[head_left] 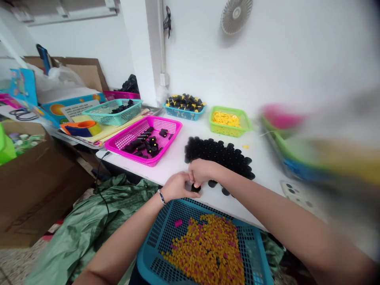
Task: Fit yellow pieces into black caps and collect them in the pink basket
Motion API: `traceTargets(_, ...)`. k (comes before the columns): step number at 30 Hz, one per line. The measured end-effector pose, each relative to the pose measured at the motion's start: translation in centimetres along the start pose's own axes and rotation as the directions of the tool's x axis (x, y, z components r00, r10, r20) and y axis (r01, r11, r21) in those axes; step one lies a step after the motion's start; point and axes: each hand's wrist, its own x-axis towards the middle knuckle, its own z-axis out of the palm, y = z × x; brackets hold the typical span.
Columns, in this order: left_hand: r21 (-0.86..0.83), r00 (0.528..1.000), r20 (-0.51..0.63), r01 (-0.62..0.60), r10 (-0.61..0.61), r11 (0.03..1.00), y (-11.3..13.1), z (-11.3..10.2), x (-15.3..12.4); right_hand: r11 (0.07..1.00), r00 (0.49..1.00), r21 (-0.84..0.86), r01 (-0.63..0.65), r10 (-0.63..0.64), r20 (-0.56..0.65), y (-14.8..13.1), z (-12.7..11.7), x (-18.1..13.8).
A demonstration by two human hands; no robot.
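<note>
At the front edge of the white table, my left hand (178,186) curls its thumb and fingers around a small black cylindrical piece (196,188) and grips it. Just above that piece, my right hand (202,171) is pinched closed, its fingertips meeting at the top of it; whether they hold something tiny is hidden. Behind my right hand stand many black cylinders (219,152) packed upright in rows. Below the hands, a large blue basket (264,253) holds a heap of small yellow and pink pieces (208,249), with a magenta cylinder (178,223) near its left side.
To the left stands a magenta basket (157,158) with black tubes. Farther back are a blue basket (184,114) of black and yellow parts and a green basket (228,130) of yellow pieces. A phone (299,194) lies at right. A cardboard box (38,190) stands left.
</note>
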Motion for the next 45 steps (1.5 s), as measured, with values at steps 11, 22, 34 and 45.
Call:
traceTargets(11, -0.038, 1.0, 0.002, 0.004, -0.004, 0.999, 1.3, -0.5, -0.1, 0.993, 0.963, 0.102, 0.052, -0.023, -0.269, 1.0, 2.1, -1.8)
traceTargets(22, 0.405, 0.791, -0.612, 0.295, 0.017, 0.865, 1.5, -12.5, -0.5, 0.938, 0.967, 0.338, 0.074, 0.015, -0.254, 5.2, 17.3, -10.7)
traceTargets(34, 0.148, 0.946, -0.321, 0.093, -0.041, 0.985, 0.8, -0.7, 3.4, 0.88, 0.968, 0.42, -0.222, 0.251, -0.014, 7.2, 24.1, -11.2)
traceTargets(45, -0.279, 0.897, -0.283, 0.261, -0.339, 0.924, -4.9, -1.6, 5.4, 0.871, 0.742, 0.376, 0.317, 0.02, -0.67, 7.6, 7.1, -11.2)
